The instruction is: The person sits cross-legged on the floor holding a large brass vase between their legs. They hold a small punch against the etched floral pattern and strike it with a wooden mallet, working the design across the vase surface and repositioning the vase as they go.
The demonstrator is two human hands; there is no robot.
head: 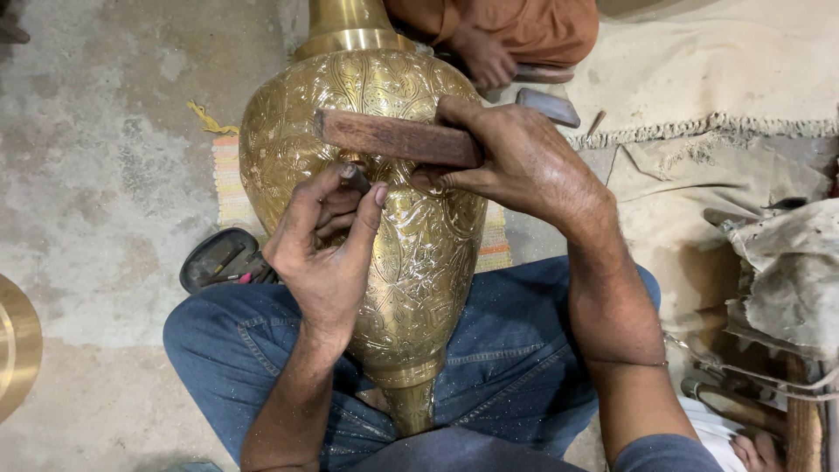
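1. The brass vase [419,253] lies across the person's lap, its neck pointing to 12 o'clock and its foot toward 6 o'clock, resting between legs in blue jeans [507,350].
2. The left hand [328,253] is closed around a small metal punch [355,178], pinched between thumb and fingers, with its tip set on the engraved belly of the vase near the middle.
3. The right hand [516,157] is closed on a wooden block [398,138], held crosswise just above the punch head and pointing toward 9 o'clock.
4. To do this well, I judge the punch should stand firm and steady on the pattern line, with the left fingers braced on the metal so the tip cannot skid.
5. The block should meet the punch head squarely; a glancing blow would likely mar the surface.
6. The legs should keep the round body from rolling.
7. At 12 o'clock another person in orange clothing [524,26] sits with a hand [489,61] down. A dark tray of tools [218,258] lies at 9 o'clock, on a striped mat [229,179].
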